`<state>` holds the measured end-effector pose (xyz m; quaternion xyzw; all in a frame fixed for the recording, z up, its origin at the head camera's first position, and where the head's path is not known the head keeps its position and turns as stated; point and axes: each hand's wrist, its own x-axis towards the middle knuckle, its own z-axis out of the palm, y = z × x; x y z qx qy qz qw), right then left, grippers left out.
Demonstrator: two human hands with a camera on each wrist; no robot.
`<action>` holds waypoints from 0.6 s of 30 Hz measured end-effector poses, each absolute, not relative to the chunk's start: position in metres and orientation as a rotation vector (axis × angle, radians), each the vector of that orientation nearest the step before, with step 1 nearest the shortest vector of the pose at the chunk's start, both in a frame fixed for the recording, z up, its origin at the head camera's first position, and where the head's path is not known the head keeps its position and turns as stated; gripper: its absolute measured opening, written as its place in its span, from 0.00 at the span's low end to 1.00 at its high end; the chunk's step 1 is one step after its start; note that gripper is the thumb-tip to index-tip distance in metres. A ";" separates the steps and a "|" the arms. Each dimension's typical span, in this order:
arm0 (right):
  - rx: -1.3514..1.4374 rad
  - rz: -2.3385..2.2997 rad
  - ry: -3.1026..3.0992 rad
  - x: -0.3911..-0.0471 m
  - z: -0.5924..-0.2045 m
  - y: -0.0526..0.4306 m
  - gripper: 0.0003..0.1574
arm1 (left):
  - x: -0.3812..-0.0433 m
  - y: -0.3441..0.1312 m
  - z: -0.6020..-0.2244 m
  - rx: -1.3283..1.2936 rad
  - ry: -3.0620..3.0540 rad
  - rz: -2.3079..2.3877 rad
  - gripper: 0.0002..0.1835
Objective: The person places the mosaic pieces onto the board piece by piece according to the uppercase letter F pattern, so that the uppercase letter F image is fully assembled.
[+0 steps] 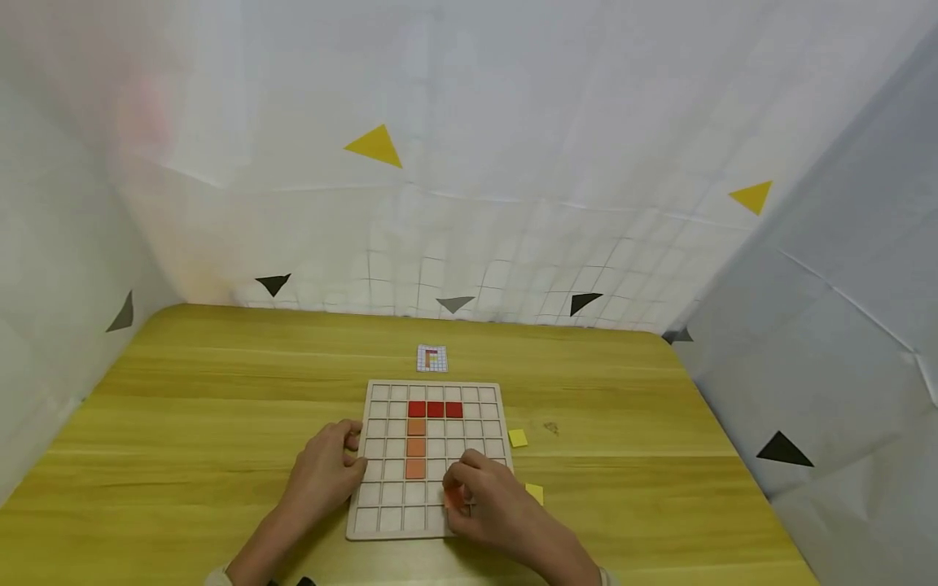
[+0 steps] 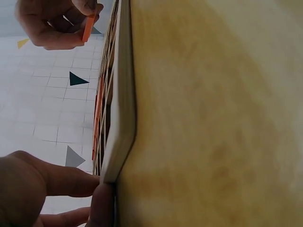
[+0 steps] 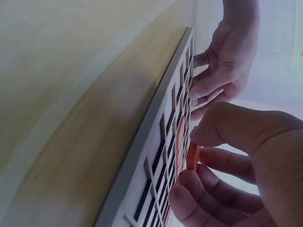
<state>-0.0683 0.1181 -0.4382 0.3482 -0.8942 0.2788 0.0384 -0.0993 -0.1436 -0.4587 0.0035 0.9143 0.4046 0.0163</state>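
Observation:
A pale wooden grid board (image 1: 396, 518) lies on the table. Three red tiles (image 1: 436, 409) form a row near its far side, and three orange tiles (image 1: 415, 447) run down in a column below the leftmost red one. My left hand (image 1: 326, 464) rests against the board's left edge, its thumb and fingertips touching the rim with fingers relaxed. Over the near right part of the grid, my right hand (image 1: 491, 500) pinches an orange tile (image 3: 192, 156) between thumb and fingers. That tile is tilted on edge above the board's surface and partly covered by the fingers in the head view.
A small card (image 1: 431, 359) printed with a coloured grid pattern lies beyond the board. Two yellow tiles sit on the table to the right, one farther back (image 1: 518, 438) and one partly behind the right hand (image 1: 536, 491). White sheeting (image 1: 469, 228) surrounds the wooden table (image 1: 645, 488).

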 end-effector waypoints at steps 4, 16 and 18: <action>1.082 0.871 -2.754 -0.069 -0.437 0.113 0.11 | -0.099 -0.144 -0.458 0.014 2.846 1.256 0.24; 1.143 0.878 -2.718 -0.073 -0.439 0.101 0.10 | -0.099 -0.144 -0.458 0.021 2.843 1.267 0.24; 1.142 0.874 -2.735 -0.074 -0.438 0.099 0.10 | -0.099 -0.144 -0.458 0.019 2.841 1.270 0.24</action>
